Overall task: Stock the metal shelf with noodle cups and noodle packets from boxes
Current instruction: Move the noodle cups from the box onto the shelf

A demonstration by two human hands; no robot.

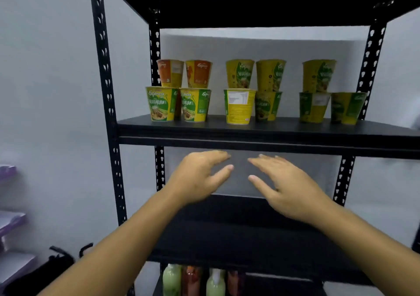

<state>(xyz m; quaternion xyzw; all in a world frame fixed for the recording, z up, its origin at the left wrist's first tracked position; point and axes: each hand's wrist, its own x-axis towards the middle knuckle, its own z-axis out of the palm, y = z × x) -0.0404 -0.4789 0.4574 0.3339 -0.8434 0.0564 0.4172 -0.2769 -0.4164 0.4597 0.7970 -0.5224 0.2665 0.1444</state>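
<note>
Stacked two high in three clusters toward the back of the metal shelf (272,130), upper level: noodle cups (162,103), probably set rearward to leave front room for further rows. Held out above the middle board (227,227): left hand (197,177) and right hand (288,189), palms down, fingers straight and spread, gripping nothing, near each other yet apart, apparently free for the next load. No packets or boxes in view. Lowest level: bottles (172,279).
</note>
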